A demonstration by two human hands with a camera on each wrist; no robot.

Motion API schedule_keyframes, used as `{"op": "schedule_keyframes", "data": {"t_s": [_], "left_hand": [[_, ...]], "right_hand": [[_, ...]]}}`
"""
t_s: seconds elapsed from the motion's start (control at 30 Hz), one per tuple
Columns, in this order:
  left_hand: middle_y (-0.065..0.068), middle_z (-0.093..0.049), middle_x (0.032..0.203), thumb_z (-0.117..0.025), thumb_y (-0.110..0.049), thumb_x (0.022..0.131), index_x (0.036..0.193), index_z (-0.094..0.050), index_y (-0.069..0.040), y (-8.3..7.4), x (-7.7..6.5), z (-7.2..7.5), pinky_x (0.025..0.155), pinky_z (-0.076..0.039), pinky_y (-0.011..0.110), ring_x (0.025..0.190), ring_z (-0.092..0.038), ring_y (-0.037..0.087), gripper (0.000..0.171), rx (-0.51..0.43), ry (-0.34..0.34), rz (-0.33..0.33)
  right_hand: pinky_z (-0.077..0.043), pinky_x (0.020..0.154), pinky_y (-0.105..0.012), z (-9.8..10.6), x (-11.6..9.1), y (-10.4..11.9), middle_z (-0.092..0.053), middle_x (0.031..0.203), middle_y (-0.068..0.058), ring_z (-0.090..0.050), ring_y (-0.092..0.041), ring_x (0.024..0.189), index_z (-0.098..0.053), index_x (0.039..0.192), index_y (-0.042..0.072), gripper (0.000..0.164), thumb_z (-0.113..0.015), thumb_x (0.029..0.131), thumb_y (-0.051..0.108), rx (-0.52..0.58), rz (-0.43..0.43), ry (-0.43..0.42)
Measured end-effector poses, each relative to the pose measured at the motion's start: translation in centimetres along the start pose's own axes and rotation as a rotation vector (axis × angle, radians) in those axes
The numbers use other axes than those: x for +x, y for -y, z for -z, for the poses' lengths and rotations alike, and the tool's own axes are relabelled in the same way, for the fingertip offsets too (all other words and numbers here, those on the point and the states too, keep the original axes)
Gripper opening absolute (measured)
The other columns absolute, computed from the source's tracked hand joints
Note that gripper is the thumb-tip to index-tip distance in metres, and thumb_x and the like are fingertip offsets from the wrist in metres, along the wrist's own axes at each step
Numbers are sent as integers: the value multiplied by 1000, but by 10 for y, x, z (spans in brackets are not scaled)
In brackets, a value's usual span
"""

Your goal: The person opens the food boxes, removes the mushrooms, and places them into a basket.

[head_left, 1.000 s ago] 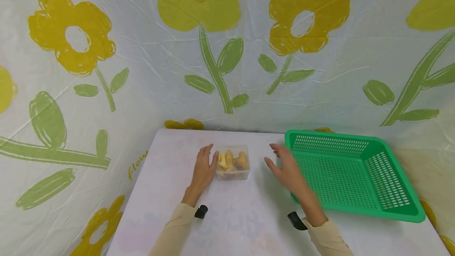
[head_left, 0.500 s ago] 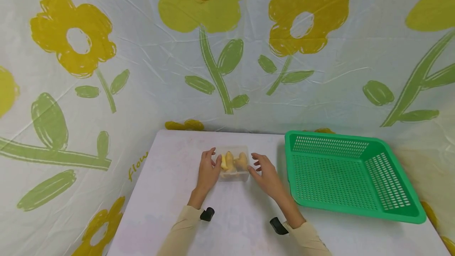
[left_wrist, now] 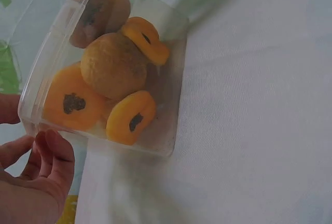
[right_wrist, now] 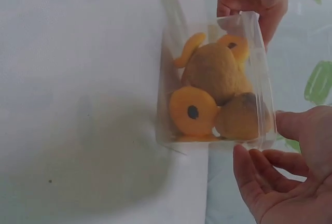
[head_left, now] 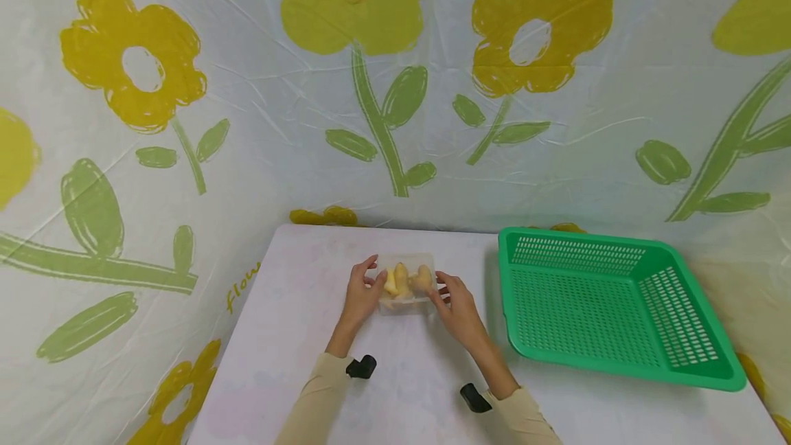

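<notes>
A clear plastic box (head_left: 404,308) stands near the far side of the table, with several orange-yellow rounded pieces (head_left: 402,280) inside. Some look like cut halves with a dark middle (left_wrist: 136,122); others are whole, brownish lumps (right_wrist: 212,71). My left hand (head_left: 361,297) grips the box's left side by the rim, thumb and fingertips at its edge. On the opposite side my right hand (head_left: 457,311) holds the rim corner between thumb and fingers, as the right wrist view shows. Whether the box has a separate lid, I cannot tell.
To the right sits a large green plastic basket (head_left: 618,362) with perforated walls, close to my right forearm. The pale tabletop (head_left: 278,335) ends at a white cloth backdrop (head_left: 278,156) printed with yellow flowers behind and at the left.
My right hand has come leftward from beside the basket to the box's right side. The left hand has closed in on the left side. Both now grip the box.
</notes>
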State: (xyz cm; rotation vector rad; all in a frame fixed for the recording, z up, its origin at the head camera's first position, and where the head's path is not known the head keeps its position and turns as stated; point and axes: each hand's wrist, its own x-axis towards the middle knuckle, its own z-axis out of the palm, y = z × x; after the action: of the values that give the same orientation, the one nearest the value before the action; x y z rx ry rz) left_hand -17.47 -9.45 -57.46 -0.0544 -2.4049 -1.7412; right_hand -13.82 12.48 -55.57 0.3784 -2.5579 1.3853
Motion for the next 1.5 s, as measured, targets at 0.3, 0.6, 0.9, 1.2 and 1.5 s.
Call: {"op": "schedule_keyframes", "data": {"t_s": [0.3,0.6,0.9,1.2,1.5], "left_hand": [[22,-55,132,-69,-10,97,141,-54,2,0,-9,0,70,-47,21,88,-59,23,49,-78,2,75],[25,-52,138,-70,-9,96,141,-50,5,5,-18,-2,91,-49,38,116,-56,40,52,-152,27,84],[21,-33,156,-85,-34,85,157,-26,-1,16,-28,12,114,-35,55,142,-37,37,99,-60,299,70],[20,-23,161,-93,-32,75,162,-15,-4,26,-27,20,117,-26,59,147,-27,34,121,11,443,-36],[19,-33,157,-93,-23,75,160,-19,-2,29,-25,14,115,-31,58,140,-35,33,115,30,413,-58]], "right_hand": [[-60,75,-40,-4,-8,-8,-68,102,-18,-68,-34,89,-67,118,-8,30,-75,94,8,87,-61,-113],[-54,65,-25,-8,-27,-7,-70,78,-14,-68,-26,72,-65,96,3,32,-71,99,34,282,-423,-140],[-61,74,-34,-17,-45,8,-74,93,-24,-74,-28,77,-67,101,-10,46,-62,104,36,535,-586,-92],[-60,76,-29,-27,-46,21,-75,105,-18,-73,-23,87,-70,116,-9,47,-63,104,36,656,-646,-10],[-60,73,-28,-31,-41,24,-76,93,-15,-70,-16,77,-71,109,-9,52,-63,102,42,672,-673,58]]}}
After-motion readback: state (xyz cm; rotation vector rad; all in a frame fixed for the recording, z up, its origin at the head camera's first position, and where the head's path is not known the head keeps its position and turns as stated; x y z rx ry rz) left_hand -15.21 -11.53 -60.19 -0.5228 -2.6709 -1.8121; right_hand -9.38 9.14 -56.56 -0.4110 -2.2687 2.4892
